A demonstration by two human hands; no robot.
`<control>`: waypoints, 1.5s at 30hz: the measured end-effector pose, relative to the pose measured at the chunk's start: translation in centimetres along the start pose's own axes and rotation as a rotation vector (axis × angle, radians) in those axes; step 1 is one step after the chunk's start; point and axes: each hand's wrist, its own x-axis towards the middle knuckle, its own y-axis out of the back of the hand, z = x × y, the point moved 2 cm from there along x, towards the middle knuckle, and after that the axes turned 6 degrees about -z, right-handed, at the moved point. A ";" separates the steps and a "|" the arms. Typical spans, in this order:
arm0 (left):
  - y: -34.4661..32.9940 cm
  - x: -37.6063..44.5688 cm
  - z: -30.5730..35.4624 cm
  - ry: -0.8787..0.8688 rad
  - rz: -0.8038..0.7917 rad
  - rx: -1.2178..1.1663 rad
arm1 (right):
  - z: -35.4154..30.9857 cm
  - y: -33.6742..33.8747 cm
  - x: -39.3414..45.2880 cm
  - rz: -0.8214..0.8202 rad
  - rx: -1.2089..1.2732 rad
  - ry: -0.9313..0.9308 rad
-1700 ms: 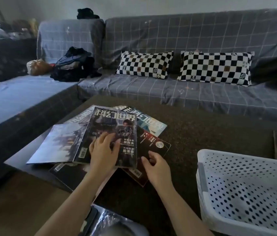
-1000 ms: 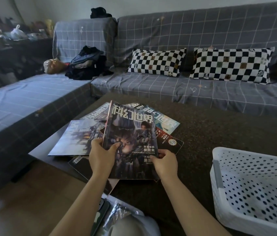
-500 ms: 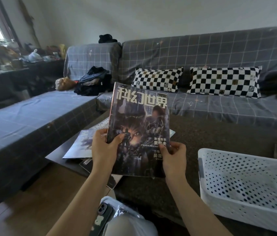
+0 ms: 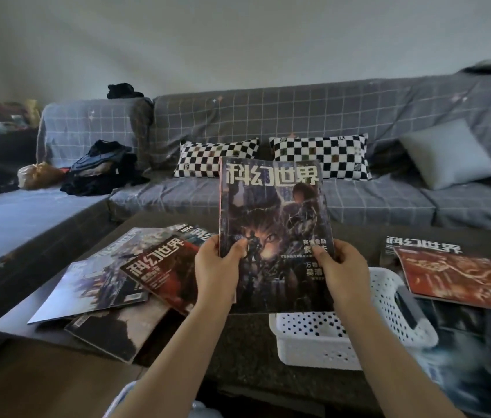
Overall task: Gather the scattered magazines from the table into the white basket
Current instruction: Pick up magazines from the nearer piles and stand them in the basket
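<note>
Nearest, the white basket [image 4: 322,342] sits on the dark surface [image 4: 247,342] just right of centre, by the near edge. What shows of its perforated floor and walls is bare, though the raised magazine hides part of the inside, so as far as can be seen nothing has gone in yet.

Above it, both hands hold one magazine [image 4: 274,230] upright, cover toward the camera. The left hand [image 4: 217,273] grips its lower left edge with the thumb across the cover and fingers behind; the right hand [image 4: 343,273] grips the lower right edge the same way. The magazine hangs clear of the surface, its bottom edge over the basket's left part, so I judge this to be the first magazine on its way in, needing only to be tipped flat and lowered.

Plenty is left. To the left lies a loose heap: a red-covered magazine [image 4: 162,270] on top, a pale-covered one [image 4: 96,282] beneath it, a dark one [image 4: 117,330] overhanging the near edge, and at least one more [image 4: 193,232] peeking out farther back. To the right, a red-orange magazine [image 4: 461,276] overlaps the basket's far right rim, with another [image 4: 422,245] under it and darker covers [image 4: 479,357] nearer; their count is unclear.

Beyond the surface is a grey checked sofa [image 4: 268,122] with two chequered cushions [image 4: 319,155].
</note>
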 end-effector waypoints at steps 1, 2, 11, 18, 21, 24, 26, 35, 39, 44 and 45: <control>-1.1 -0.2 -0.2 -0.003 -0.017 0.017 | 0.3 1.3 0.4 0.008 -0.046 0.004; -2.3 -0.4 -0.5 -0.003 -0.033 0.039 | 0.7 2.6 0.7 0.009 -0.106 0.008; -9.9 -0.7 -4.7 0.081 -0.253 0.360 | 5.2 11.3 2.6 0.016 -0.689 -0.129; -9.9 0.3 -5.6 0.052 -0.329 0.391 | 6.6 10.9 3.0 -0.120 -0.229 -0.151; -8.0 2.2 -5.7 0.043 -0.310 0.386 | 6.8 8.3 3.6 -0.137 -0.256 -0.118; -6.4 3.9 -5.8 0.032 -0.298 0.385 | 6.7 5.7 4.5 -0.148 -0.262 -0.100; -5.8 4.8 -5.8 0.031 -0.314 0.400 | 6.8 4.6 5.1 -0.162 -0.330 -0.076; -5.5 6.5 -7.6 0.094 -0.431 0.662 | 7.4 3.2 6.2 -0.112 -0.706 0.008; -5.9 6.3 -7.5 0.089 -0.458 0.822 | 8.0 3.2 6.3 -0.113 -0.791 0.013; -6.1 6.4 -7.8 0.102 -0.460 0.985 | 8.0 2.9 6.1 -0.116 -0.853 -0.008; -6.2 6.4 -7.8 0.103 -0.459 0.996 | 7.9 2.8 6.0 -0.122 -0.871 -0.003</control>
